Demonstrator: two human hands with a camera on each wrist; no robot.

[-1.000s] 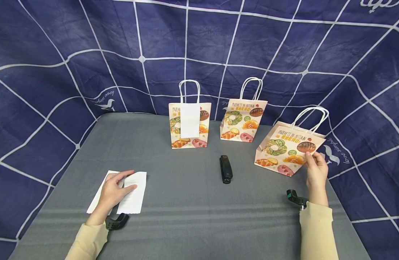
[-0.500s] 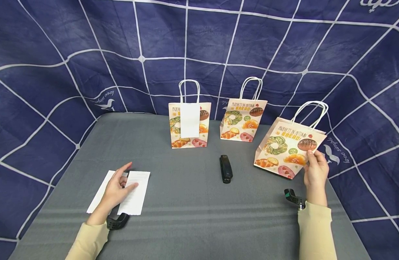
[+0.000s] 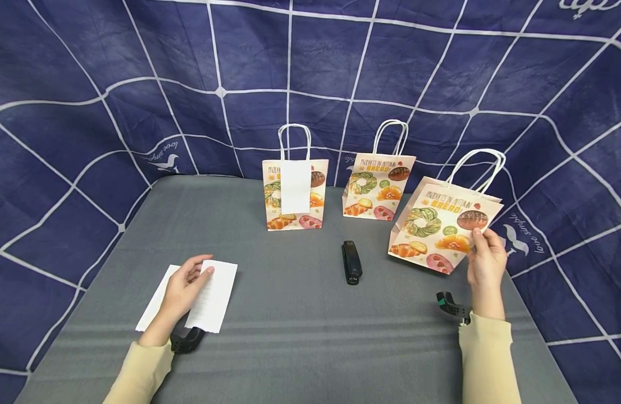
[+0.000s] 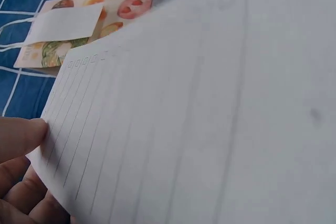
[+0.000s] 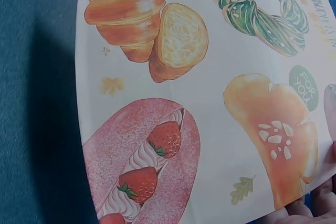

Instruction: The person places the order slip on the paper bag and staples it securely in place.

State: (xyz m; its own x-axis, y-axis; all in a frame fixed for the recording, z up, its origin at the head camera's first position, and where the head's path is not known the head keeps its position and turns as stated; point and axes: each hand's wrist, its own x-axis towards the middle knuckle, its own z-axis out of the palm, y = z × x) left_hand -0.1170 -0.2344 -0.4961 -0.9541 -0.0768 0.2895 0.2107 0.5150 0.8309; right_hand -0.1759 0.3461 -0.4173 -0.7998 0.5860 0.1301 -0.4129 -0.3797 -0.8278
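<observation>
At the left, my left hand (image 3: 181, 286) pinches the upper left edge of a lined sheet of paper (image 3: 214, 297), thumb on the printed face and fingers behind. In the left wrist view this sheet (image 4: 152, 108) fills most of the picture. A second white sheet (image 3: 156, 303) lies on the table, partly covered by that hand. On the right, my right hand (image 3: 486, 261) grips the right side of a paper bag (image 3: 432, 230) printed with breads, thumb on its front. The bag leans back, its white handles up; the right wrist view shows its printed front (image 5: 210, 103) close up.
A black stapler (image 3: 352, 262) lies mid-table. Behind it stand two more bread-printed paper bags, one (image 3: 378, 188) upright by the curtain and another (image 3: 270, 221) with a white slip (image 3: 296, 188) over its front. A blue gridded curtain (image 3: 310, 67) surrounds the grey table (image 3: 300, 336).
My left hand spread open over the sheet, then pinched it, and the sheet's top edge has risen. My right hand has brought the bag slightly left, its top swinging upward.
</observation>
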